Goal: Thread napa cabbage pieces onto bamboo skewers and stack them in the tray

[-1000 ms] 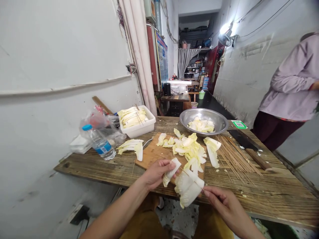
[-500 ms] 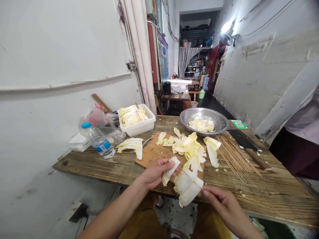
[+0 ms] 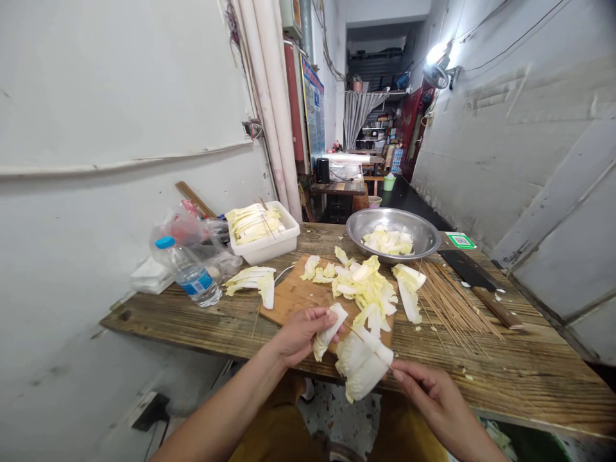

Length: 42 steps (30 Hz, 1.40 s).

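Note:
My left hand [image 3: 303, 333] pinches a small piece of napa cabbage leaf [image 3: 330, 332] near the front edge of the cutting board [image 3: 289, 296]. In my right hand [image 3: 426, 388], finger and thumb are closed on a thin wooden skewer [image 3: 352, 328]. That skewer runs through a larger cabbage leaf [image 3: 363, 366], and its far end reaches the piece in my left hand. Whether the tip has gone through that piece I cannot tell. Loose cabbage leaves [image 3: 366, 282] lie heaped on the board just beyond my hands.
Bare skewers [image 3: 457, 308] and a cleaver [image 3: 481, 289] lie at right. Behind the board stand a steel bowl [image 3: 426, 239] with cabbage and a white tub [image 3: 267, 252] of skewered leaves. A water bottle [image 3: 192, 276] and skewered cabbage [image 3: 250, 280] are at left.
The person at the right edge has gone out of view. My hands, the skewer and the cabbage pieces stay almost in the same place.

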### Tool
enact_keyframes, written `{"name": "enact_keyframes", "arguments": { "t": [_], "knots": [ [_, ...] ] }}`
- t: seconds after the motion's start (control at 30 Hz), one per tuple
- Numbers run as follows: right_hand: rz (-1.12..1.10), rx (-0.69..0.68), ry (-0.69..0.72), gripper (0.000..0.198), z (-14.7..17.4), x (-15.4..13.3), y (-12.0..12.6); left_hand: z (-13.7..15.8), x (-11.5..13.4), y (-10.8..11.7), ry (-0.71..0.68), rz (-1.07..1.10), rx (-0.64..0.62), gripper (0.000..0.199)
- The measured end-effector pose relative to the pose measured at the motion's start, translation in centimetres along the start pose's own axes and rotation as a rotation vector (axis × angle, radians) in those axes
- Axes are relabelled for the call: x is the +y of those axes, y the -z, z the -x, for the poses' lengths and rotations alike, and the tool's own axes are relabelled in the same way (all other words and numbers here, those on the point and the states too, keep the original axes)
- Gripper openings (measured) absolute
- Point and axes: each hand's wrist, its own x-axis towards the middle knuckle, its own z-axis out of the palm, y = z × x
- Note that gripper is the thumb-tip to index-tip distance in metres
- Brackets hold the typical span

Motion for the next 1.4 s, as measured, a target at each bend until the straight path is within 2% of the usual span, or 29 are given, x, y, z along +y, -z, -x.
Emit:
{"name": "enact_keyframes", "arguments": {
  "t": [0.83, 1.03, 1.2, 1.4],
  "knots": [
    [-0.026, -0.031, -0.003, 0.033, 0.1, -0.4, 0.1, -0.1, -0.1, -0.5, -0.004, -0.053, -0.040, 0.031],
    [0.024, 0.011, 0.010, 0.034, 0.1, -0.6, 0.1, 0.0, 0.0, -1.0, -0.058, -0.131, 0.013, 0.033],
    [0.056, 0.015, 0.008, 0.035, 0.2, -0.4, 0.2, -0.1, 0.0, -1.1, -0.046, -0.146, 0.029, 0.035],
    [0.060, 0.024, -0.002, 0.036, 0.1, -0.7, 0.2, -0.2, -0.1, -1.0, -0.016, -0.131, -0.022, 0.039]
  ]
}}
